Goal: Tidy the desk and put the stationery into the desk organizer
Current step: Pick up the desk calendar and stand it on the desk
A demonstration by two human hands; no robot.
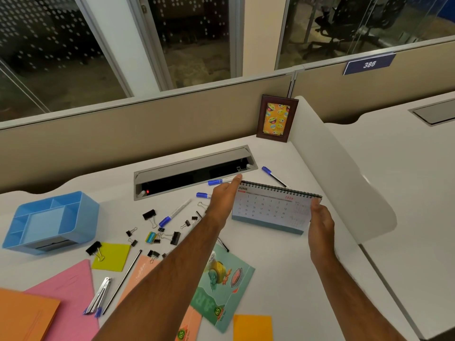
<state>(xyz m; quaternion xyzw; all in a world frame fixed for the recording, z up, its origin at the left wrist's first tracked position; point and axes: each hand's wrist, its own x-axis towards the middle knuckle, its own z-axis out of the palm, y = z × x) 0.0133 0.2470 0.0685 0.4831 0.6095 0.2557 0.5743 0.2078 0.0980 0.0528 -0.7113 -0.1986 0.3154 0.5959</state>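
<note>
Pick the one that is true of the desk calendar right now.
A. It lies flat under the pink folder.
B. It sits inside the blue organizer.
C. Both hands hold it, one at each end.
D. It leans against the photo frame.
C: the left hand and the right hand hold the spiral-bound desk calendar at opposite ends, near the middle of the desk.

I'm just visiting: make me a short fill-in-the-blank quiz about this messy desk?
1. Both hands hold a spiral-bound desk calendar showing the month of ____.
2. The empty plastic desk organizer at the left is coloured ____.
3. The emoji picture in the far corner sits in a dark ____ frame.

Missing words: June; blue; wooden
</note>
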